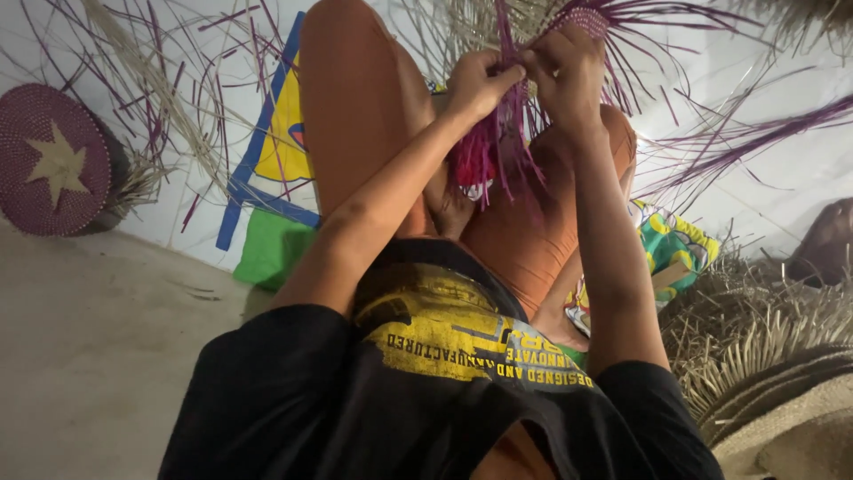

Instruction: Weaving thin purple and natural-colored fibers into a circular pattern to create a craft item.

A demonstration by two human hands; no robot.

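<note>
At the upper middle of the frame, purple straw strands [508, 133] are pinched by the left hand [480, 82] and the right hand [569, 76], both closed on them. The strands look light, thin and springy (likely to kink), best gripped near the woven edge [582, 20]. A round purple mat [51, 160] leans at left.

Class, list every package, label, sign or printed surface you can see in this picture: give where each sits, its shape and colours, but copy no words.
Printed sheet: on the floor behind the raised knee, flat, yellow with blue border bands.
Shirt print: on the black shirt's chest, yellow block with lettering.
Patterned cloth: right of the legs, green and yellow.
No packages, signs or screens show.
</note>
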